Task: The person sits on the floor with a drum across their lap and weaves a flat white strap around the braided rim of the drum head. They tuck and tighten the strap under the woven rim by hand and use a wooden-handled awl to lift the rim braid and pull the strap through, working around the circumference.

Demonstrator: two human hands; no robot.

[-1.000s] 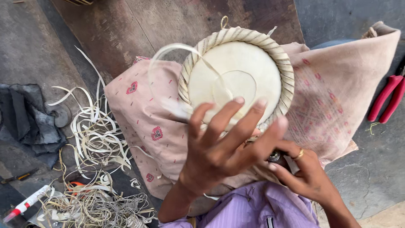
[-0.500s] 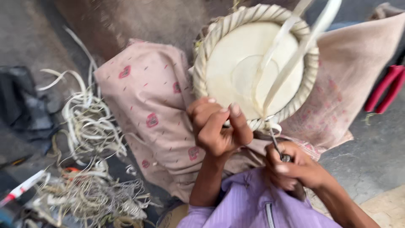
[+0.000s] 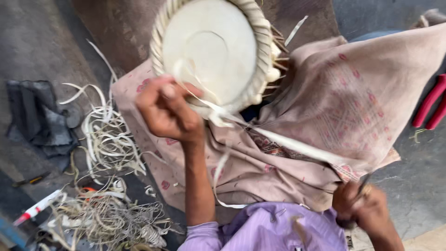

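A round woven cane basket base [image 3: 211, 51] with a coiled rim rests on a pink patterned cloth [image 3: 344, 107] over my lap. My left hand [image 3: 169, 109] grips the basket's near edge, fingers curled around the rim. A flat pale cane strip [image 3: 297, 146] runs taut from the rim down to my right hand [image 3: 360, 207], low at the right. That hand is closed on the strip's end and on a thin dark metal tool. The picture is blurred by motion.
A heap of pale cane strips [image 3: 104, 139] and shavings lies on the ground at the left. A dark grey cloth [image 3: 39, 118] sits further left. Red-handled pliers [image 3: 429, 104] lie at the right edge. A white and red pen-like object [image 3: 37, 209] lies bottom left.
The basket has shifted up and left in view. My left hand went from pinching the strip to gripping the rim. My right hand has pulled the strip down and right, drawing it taut.
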